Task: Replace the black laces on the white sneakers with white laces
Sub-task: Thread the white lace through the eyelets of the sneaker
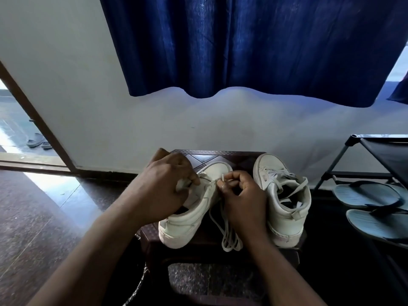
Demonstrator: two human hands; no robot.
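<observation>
My left hand (167,186) gripped the sneaker (189,219) on the dark surface (220,155), fingers curled over its upper. My right hand (240,195) pinched the tip of the white lace (225,230) right by the eyelets. Tricky bit, I reckoned: the tip could miss its hole, and the slack loop trailing to the surface's front edge might snag and pull the lacing uneven. The second sneaker (284,208), already white-laced, stood just beside my right wrist, easy to knock.
</observation>
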